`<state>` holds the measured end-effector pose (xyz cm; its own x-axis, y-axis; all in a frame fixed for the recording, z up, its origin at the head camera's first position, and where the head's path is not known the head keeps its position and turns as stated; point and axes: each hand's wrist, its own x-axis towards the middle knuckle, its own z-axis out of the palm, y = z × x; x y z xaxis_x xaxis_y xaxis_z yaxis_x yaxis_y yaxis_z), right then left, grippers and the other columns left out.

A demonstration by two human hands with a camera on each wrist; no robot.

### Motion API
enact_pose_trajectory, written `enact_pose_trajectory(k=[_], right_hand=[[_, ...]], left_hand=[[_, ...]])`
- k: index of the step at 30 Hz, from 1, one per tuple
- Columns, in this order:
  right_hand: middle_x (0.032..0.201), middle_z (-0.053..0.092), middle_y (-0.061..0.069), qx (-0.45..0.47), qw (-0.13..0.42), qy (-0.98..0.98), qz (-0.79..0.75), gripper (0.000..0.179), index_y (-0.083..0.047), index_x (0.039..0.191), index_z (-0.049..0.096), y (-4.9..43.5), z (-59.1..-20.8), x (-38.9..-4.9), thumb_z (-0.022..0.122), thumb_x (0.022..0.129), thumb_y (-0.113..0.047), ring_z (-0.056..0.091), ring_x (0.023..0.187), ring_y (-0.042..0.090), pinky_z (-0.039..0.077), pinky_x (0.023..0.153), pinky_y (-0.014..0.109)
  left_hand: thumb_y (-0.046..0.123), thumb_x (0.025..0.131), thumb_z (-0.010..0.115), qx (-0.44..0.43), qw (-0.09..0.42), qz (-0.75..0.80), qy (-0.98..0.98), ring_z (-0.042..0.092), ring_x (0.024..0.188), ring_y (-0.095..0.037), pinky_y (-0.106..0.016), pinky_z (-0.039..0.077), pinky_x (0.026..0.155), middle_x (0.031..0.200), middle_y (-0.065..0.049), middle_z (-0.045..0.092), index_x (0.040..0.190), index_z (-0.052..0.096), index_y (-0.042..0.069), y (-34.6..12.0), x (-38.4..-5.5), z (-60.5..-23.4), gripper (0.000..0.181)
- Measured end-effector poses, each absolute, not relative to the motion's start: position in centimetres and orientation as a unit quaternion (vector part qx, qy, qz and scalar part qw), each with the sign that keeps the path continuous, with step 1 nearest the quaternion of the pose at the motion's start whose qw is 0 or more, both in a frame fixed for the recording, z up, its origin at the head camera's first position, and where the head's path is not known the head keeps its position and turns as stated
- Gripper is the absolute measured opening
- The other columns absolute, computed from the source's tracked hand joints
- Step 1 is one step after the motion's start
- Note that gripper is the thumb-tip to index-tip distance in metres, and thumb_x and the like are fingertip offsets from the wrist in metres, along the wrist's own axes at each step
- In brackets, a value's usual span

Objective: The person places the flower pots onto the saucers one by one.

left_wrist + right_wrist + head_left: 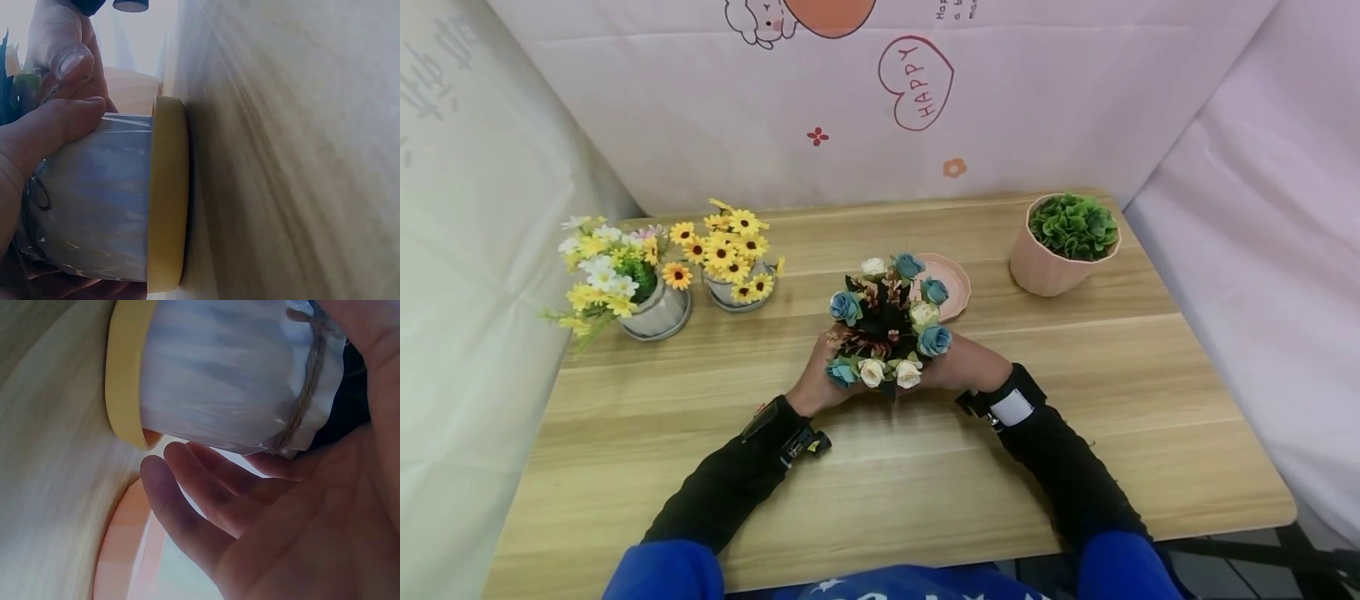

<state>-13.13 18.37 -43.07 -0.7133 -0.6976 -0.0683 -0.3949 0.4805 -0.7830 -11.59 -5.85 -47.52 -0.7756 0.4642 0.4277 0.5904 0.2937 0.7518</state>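
Note:
A pot of artificial blue and cream roses (883, 321) stands upright in front of the person, a hand at each side. Its body (94, 194) is wrapped in whitish film tied with twine (306, 394), above a yellow base (167, 194). The left hand (822, 379) grips the pot, thumb across its near side and fingers partly hidden around it. On the other side, the right hand (962, 364) has its fingers (197, 500) loosely extended beside the pot, with a gap showing between several of them and the film. Whether its thumb presses the pot is unclear.
Just behind the roses lies a pink saucer (955, 287), partly covered by the blooms. A pink pot of green leaves (1048, 262) stands at the back right. At the left are a white-and-yellow flower pot (658, 312) and a yellow daisy pot (730, 292). Fabric hangs behind the table.

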Motion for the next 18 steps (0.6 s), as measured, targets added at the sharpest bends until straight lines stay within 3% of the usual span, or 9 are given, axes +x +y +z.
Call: enact_pose_trajectory(k=[7, 13, 18], right_hand=[[0.161, 0.046, 0.015, -0.332, 0.195, 0.835, -0.393, 0.091, -0.003, 0.159, 0.038, 18.0, -43.1, -12.9, 0.089, 0.086, -0.019, 0.045, 0.146, 0.029, 0.039, 0.124, 0.052], [0.157, 0.051, 0.013, -0.332, 0.153, 0.85, -0.379, 0.086, -0.004, 0.155, 0.045, 17.9, -44.1, -12.3, 0.09, 0.084, -0.02, 0.048, 0.144, 0.029, 0.041, 0.123, 0.052], [0.154, 0.053, 0.02, -0.325, 0.108, 0.875, -0.342, 0.077, 0.004, 0.152, 0.046, 17.8, -44.4, -11.6, 0.085, 0.088, -0.015, 0.05, 0.141, 0.033, 0.045, 0.12, 0.054]], left_hand=[[-0.004, 0.071, 0.088, -0.329, 0.04, -0.494, -0.804, 0.058, 0.133, -0.046, -0.058, 0.047, 0.116, 0.138, -0.027, 0.064, 0.139, 0.057, -0.01, -6.1, -11.4, -47.4, 0.075], [-0.003, 0.07, 0.087, -0.333, 0.066, -0.488, -0.804, 0.049, 0.135, -0.058, -0.071, 0.043, 0.113, 0.142, -0.039, 0.052, 0.14, 0.049, -0.017, -6.6, -10.2, -47.2, 0.08], [0.004, 0.079, 0.085, -0.291, 0.015, -0.504, -0.813, 0.05, 0.142, -0.048, -0.062, 0.041, 0.121, 0.148, -0.03, 0.056, 0.147, 0.05, -0.01, -6.3, -9.7, -47.0, 0.078]])
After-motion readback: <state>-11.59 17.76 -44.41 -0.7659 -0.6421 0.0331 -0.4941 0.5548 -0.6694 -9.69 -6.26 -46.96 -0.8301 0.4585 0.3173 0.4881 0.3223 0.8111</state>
